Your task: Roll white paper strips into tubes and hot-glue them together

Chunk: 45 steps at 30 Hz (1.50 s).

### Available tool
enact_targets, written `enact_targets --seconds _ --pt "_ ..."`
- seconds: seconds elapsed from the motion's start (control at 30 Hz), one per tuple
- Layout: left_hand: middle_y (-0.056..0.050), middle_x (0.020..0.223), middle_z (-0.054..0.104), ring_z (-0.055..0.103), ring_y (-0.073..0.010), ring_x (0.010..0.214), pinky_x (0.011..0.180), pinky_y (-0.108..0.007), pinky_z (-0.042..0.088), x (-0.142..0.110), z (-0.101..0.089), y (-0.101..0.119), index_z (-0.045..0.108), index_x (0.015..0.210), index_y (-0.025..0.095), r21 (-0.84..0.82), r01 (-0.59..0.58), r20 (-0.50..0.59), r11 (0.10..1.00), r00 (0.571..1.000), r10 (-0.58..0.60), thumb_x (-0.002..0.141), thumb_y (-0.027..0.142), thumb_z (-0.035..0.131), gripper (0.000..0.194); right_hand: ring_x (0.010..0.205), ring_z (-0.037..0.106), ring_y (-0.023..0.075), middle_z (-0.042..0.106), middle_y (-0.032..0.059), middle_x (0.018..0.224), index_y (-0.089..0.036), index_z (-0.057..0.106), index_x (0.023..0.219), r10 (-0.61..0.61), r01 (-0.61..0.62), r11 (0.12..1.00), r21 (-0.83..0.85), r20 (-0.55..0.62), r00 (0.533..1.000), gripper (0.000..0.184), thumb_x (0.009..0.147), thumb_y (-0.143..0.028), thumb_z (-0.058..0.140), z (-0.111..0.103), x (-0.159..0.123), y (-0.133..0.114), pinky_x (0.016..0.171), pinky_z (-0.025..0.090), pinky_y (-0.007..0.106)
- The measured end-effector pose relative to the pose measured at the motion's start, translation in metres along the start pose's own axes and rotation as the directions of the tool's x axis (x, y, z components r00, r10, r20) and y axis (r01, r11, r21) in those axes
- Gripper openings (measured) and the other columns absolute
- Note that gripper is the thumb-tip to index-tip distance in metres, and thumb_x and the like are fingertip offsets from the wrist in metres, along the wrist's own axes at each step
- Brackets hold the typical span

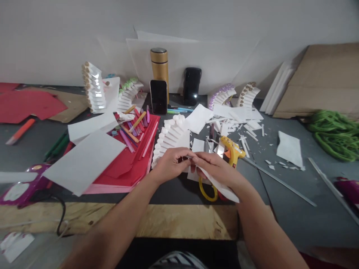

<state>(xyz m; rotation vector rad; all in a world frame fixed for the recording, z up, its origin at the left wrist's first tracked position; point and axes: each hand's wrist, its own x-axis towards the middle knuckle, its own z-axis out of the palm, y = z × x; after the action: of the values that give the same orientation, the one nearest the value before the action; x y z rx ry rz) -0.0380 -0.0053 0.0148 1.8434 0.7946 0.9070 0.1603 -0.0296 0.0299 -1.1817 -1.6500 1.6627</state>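
Note:
A narrow strip of white paper runs from my fingertips down along my right forearm. My left hand pinches its upper end, thumb and fingers pressed together. Against it, my right hand is closed on the same strip, with the exact grip partly hidden. Just behind my left hand stands a curved white paper piece with rounded tips along its edge. Beside my right hand lie a yellow hot glue gun and scissors with a yellow handle ring.
Red paper sheets with markers on top lie left. A gold bottle and two phones stand at the back. White paper scraps, a metal ruler and green cord are on the right.

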Motion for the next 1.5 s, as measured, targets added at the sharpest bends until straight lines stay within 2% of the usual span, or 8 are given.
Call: enact_targets --seconds 0.17,0.33,0.4,0.6,0.93,1.1,1.4,1.5 --pt "-0.005 0.088 0.071 0.066 -0.0139 0.083 0.076 -0.025 0.049 0.001 0.003 -0.004 0.072 0.095 0.016 0.078 -0.090 -0.036 0.993 0.995 0.093 0.094 0.019 0.059 0.013 0.052 0.032 0.0065 0.043 -0.0054 0.064 -0.017 0.057 0.078 0.065 -0.064 0.997 0.046 -0.034 0.997 0.047 0.090 -0.062 0.058 -0.007 0.002 0.012 0.049 0.025 0.024" --pt "-0.004 0.088 0.066 0.060 -0.0112 0.071 0.063 -0.022 0.046 0.000 0.005 -0.005 0.065 0.117 0.015 -0.003 0.040 -0.084 0.999 0.996 -0.040 0.097 0.030 0.056 0.026 0.052 0.029 0.0065 0.038 -0.0072 0.063 -0.016 0.063 0.088 0.074 -0.068 0.992 0.103 -0.060 0.995 0.046 0.088 -0.062 0.061 -0.009 0.000 0.009 0.049 0.021 0.024" --pt "-0.003 0.089 0.065 0.058 -0.0110 0.070 0.062 -0.022 0.044 0.000 0.004 -0.007 0.062 0.121 0.016 0.048 0.039 -0.041 0.998 0.998 -0.037 0.098 0.034 0.055 0.030 0.051 0.027 0.0062 0.036 -0.0076 0.063 -0.017 0.061 0.085 0.065 -0.057 0.989 0.139 -0.052 0.997 0.044 0.089 -0.060 0.061 -0.010 0.000 0.010 0.049 0.021 0.024" --pt "-0.004 0.091 0.063 0.058 -0.0145 0.083 0.078 -0.027 0.043 0.000 0.004 -0.008 0.061 0.095 0.017 0.368 -0.209 0.174 0.906 0.973 0.153 0.104 0.034 0.043 0.026 0.051 0.026 0.0051 0.039 -0.0068 0.064 -0.017 0.055 0.077 0.072 -0.077 0.980 0.185 0.034 0.997 0.043 0.086 -0.057 0.067 -0.012 0.000 0.015 0.047 0.018 0.022" --pt "-0.007 0.096 0.067 0.062 -0.0164 0.085 0.079 -0.028 0.045 -0.003 0.005 -0.004 0.061 0.101 0.016 0.445 -0.280 0.272 0.851 0.947 0.169 0.104 0.028 0.038 0.026 0.046 0.024 0.0029 0.032 -0.0094 0.056 -0.015 0.059 0.074 0.180 -0.196 0.959 0.206 0.097 0.979 0.037 0.085 -0.048 0.070 -0.013 -0.007 0.000 0.043 0.016 0.017" --pt "-0.008 0.096 0.067 0.064 -0.0190 0.085 0.075 -0.030 0.047 -0.003 0.007 -0.002 0.061 0.099 0.015 0.621 -0.330 0.312 0.711 0.936 0.162 0.103 0.022 0.033 0.029 0.042 0.023 0.0008 0.032 -0.0092 0.054 -0.014 0.059 0.071 0.224 -0.242 0.933 0.266 0.097 0.970 0.031 0.082 -0.040 0.070 -0.014 -0.008 -0.002 0.042 0.012 0.015" --pt "-0.010 0.092 0.065 0.064 -0.0218 0.074 0.055 -0.031 0.040 -0.001 0.012 0.009 0.060 0.100 0.013 0.865 -0.387 0.369 0.318 0.922 0.117 0.101 0.021 0.040 0.022 0.040 0.021 0.0006 0.031 -0.0093 0.048 -0.015 0.053 0.059 0.243 -0.213 0.896 0.390 -0.029 0.970 0.021 0.063 -0.028 0.069 -0.009 0.001 -0.006 0.040 0.012 0.015" --pt "-0.010 0.087 0.064 0.063 -0.0215 0.072 0.054 -0.031 0.036 0.007 0.013 0.019 0.061 0.096 0.013 0.869 -0.395 0.374 0.297 0.919 0.127 0.099 0.018 0.040 0.022 0.039 0.022 0.0014 0.031 -0.0085 0.044 -0.016 0.052 0.055 0.209 -0.141 0.894 0.425 -0.116 0.971 0.016 0.057 -0.026 0.065 -0.008 0.004 -0.005 0.039 0.011 0.017"
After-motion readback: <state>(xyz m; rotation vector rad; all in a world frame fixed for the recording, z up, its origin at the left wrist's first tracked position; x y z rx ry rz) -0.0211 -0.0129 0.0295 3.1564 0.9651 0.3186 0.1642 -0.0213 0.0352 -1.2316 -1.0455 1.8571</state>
